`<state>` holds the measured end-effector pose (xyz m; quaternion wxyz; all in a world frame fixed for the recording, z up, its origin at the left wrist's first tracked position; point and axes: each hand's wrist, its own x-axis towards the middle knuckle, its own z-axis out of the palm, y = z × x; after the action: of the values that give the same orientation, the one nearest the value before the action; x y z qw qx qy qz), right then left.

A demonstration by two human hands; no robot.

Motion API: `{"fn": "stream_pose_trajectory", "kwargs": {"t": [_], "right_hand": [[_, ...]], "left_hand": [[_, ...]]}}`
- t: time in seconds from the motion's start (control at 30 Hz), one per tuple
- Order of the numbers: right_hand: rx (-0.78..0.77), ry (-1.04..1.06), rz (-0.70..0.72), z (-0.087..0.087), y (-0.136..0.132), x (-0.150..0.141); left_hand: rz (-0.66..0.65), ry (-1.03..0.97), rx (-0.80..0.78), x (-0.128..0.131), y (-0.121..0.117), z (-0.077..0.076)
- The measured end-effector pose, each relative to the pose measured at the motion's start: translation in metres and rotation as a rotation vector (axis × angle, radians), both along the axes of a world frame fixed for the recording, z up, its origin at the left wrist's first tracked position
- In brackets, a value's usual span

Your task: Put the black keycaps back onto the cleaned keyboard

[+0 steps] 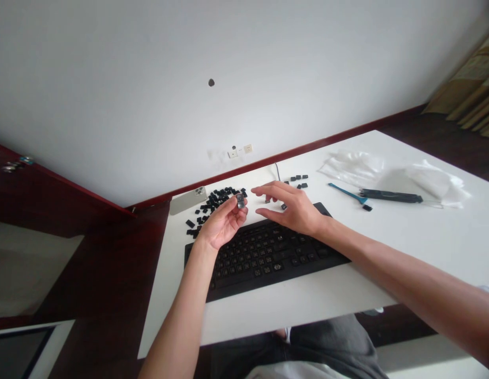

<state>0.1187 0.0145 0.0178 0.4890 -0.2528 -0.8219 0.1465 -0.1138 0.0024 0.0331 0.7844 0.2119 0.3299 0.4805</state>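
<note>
My left hand (221, 223) is raised over the upper left part of a black keyboard (244, 258), its thumb and fingers pinching a small dark keycap (240, 201). To the right of it, my right hand (291, 208) hovers above the keyboard's upper edge, thumb and fingers spread with nothing between them. Most of the keyboard's visible key places are bare of caps. A heap of loose black keycaps (218, 199) lies behind and left of my left hand. Several more keycaps (298, 178) stand in small groups behind my right hand, partly hidden by it.
A phone (188, 201) lies at the white table's (263, 310) back left. On the right are a blue brush (349, 193), a bundle of black tools (390, 196) and crumpled clear plastic bags (437, 181). A cable (277, 171) runs toward the wall.
</note>
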Motion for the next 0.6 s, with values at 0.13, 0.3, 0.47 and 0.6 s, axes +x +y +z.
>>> {"fn": "stream_pose_trajectory", "kwargs": {"t": [0.13, 0.3, 0.47, 0.6], "right_hand": [[0.031, 0.033, -0.002, 0.004, -0.002, -0.001], [0.048, -0.027, 0.076, 0.007, -0.001, 0.001], [0.036, -0.087, 0.195, 0.012, -0.001, 0.004], [0.009, -0.057, 0.213, 0.009, 0.000, 0.004]], "left_hand": [[-0.022, -0.007, -0.012, 0.006, -0.001, -0.005], [-0.071, 0.059, 0.045, 0.008, -0.001, -0.014], [-0.142, 0.158, 0.095, 0.006, -0.002, -0.017], [-0.159, 0.220, 0.096, 0.008, -0.002, -0.017]]}}
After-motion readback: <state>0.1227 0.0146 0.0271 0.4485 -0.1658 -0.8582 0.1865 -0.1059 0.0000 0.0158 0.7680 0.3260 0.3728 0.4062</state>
